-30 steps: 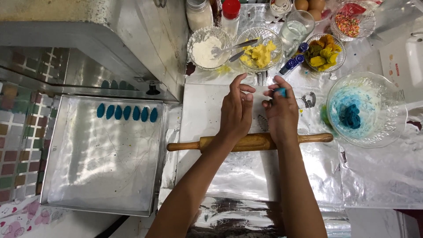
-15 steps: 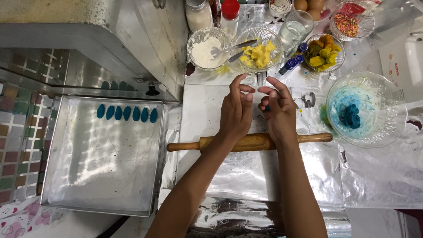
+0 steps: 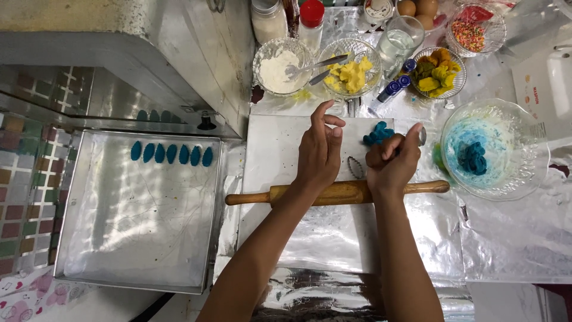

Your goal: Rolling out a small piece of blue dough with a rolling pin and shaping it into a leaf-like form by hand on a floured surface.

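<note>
Blue dough (image 3: 378,133), lumpy small heap

Six blue dough pieces (image 3: 171,154), five glass bowls (image 3: 494,149), one rolling pin (image 3: 339,192).

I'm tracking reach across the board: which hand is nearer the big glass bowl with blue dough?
Right. The right hand sits just left of the bowl, above the rolling pin. The left hand is farther left, mid-board.

White carton (image 3: 545,89) with small coloured print – far right, beside the glass bowl (image 3: 494,149)
</note>
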